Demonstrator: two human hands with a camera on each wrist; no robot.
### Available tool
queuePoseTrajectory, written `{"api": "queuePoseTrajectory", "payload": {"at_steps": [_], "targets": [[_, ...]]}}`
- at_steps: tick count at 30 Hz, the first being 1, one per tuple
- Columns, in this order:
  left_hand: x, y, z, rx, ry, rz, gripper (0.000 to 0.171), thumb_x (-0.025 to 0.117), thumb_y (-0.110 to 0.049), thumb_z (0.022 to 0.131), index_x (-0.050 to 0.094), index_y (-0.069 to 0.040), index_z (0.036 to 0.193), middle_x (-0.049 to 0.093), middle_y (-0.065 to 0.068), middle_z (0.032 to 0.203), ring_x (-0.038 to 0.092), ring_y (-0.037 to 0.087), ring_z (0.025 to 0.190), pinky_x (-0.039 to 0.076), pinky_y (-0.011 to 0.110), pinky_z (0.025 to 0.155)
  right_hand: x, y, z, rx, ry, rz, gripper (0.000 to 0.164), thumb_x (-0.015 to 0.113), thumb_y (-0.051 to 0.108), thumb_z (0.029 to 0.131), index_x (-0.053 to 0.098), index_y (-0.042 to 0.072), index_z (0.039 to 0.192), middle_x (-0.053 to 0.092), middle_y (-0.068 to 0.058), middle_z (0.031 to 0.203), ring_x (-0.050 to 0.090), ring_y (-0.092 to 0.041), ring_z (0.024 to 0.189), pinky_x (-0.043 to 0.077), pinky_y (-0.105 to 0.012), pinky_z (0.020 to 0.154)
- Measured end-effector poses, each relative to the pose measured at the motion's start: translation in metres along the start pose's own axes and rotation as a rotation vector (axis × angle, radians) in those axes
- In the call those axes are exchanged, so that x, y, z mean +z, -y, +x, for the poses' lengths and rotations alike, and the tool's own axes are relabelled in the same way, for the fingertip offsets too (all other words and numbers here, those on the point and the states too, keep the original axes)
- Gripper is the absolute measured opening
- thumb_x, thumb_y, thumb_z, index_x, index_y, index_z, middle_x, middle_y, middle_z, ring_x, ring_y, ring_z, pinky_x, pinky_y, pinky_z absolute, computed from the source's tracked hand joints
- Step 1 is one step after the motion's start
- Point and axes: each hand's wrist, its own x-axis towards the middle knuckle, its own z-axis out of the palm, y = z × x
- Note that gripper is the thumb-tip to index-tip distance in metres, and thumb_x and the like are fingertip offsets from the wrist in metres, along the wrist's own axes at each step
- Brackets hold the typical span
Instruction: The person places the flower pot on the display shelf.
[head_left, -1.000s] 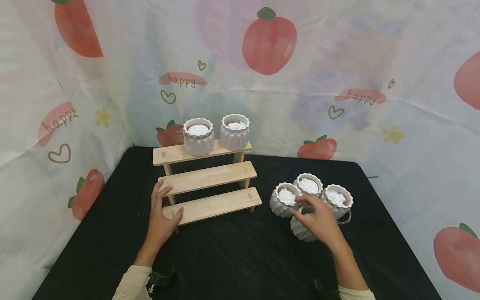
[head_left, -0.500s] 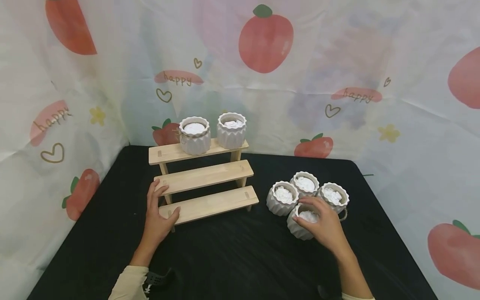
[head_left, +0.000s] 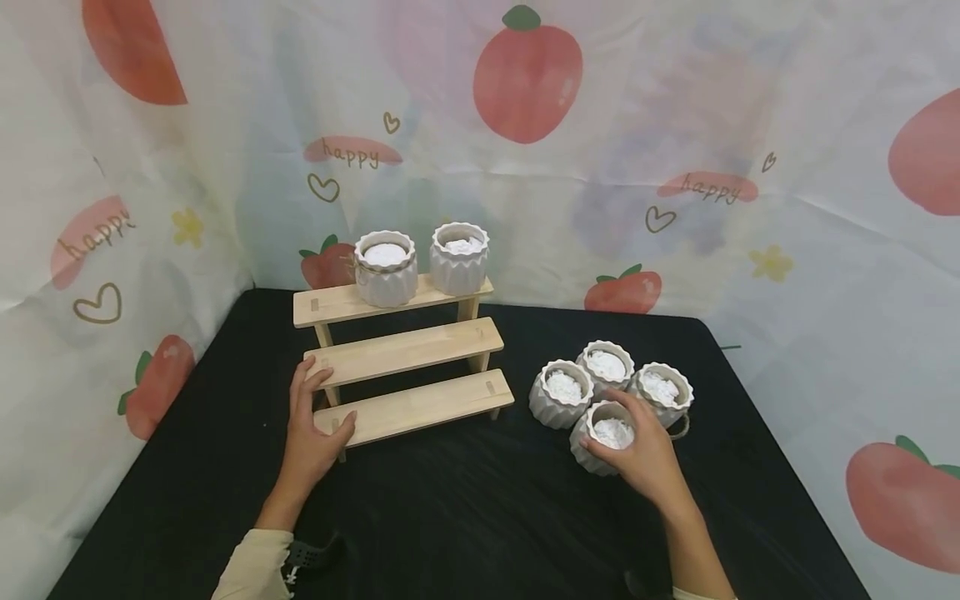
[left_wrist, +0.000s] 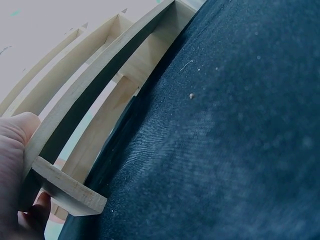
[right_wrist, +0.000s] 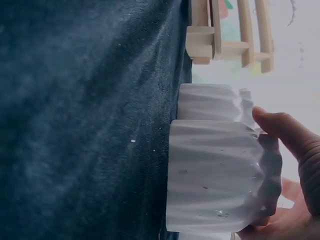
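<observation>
My left hand (head_left: 311, 433) grips the left end of a three-tier wooden shelf (head_left: 435, 404). In the left wrist view its thumb (left_wrist: 22, 127) lies on the lowest board, with fingertips showing beneath. On the right, my right hand (head_left: 645, 454) curves round the rim of the nearest white ceramic pot (head_left: 588, 458), which has a scalloped rim and white stuff inside. The right wrist view shows the thumb (right_wrist: 282, 125) at one side of that rim and the fingers at the other; the pot (right_wrist: 212, 175) stands upright on the black cloth.
Several similar pots crowd the gripped one: one at its left (head_left: 558, 404), one behind (head_left: 603, 367), one with twine (head_left: 663, 396) at the right. Two more pots (head_left: 386, 271) stand on the top tier. A printed curtain (head_left: 525, 208) encloses the black table (head_left: 465, 517).
My right hand has come down from over the nearest pot to close round its rim. The left hand keeps its hold on the shelf. The head view has shifted slightly.
</observation>
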Motion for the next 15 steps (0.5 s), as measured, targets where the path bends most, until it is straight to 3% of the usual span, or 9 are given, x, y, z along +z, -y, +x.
{"api": "queuePoseTrajectory", "payload": {"at_steps": [5, 10, 15], "targets": [[-0.003, -0.027, 0.0, -0.002, 0.0, -0.038, 0.072, 0.076, 0.019, 0.076, 0.046, 0.008, 0.141, 0.019, 0.027, 0.164, 0.014, 0.043, 0.151, 0.021, 0.069, 0.111, 0.004, -0.005, -0.006, 0.055, -0.006, 0.026, 0.085, 0.096, 0.023, 0.071, 0.054, 0.0, 0.141, 0.056, -0.024, 0.138, 0.052, -0.044, 0.127, 0.04, -0.062, 0.095], [-0.003, -0.03, -0.001, -0.011, -0.001, -0.027, 0.072, 0.075, 0.02, 0.077, 0.046, 0.007, 0.142, 0.019, 0.027, 0.164, 0.013, 0.042, 0.151, 0.02, 0.07, 0.11, 0.007, -0.008, -0.008, 0.099, -0.011, 0.051, 0.09, 0.096, 0.021, 0.071, 0.048, -0.003, 0.144, 0.054, -0.026, 0.14, 0.052, -0.045, 0.125, 0.039, -0.059, 0.096], [-0.002, -0.03, 0.001, -0.003, -0.001, -0.042, 0.071, 0.074, 0.019, 0.077, 0.045, 0.009, 0.141, 0.018, 0.028, 0.163, 0.015, 0.045, 0.15, 0.021, 0.07, 0.11, 0.007, -0.008, -0.01, 0.198, -0.006, 0.092, 0.1, 0.095, 0.02, 0.071, 0.038, -0.007, 0.148, 0.05, -0.031, 0.143, 0.05, -0.047, 0.125, 0.037, -0.059, 0.098]]}}
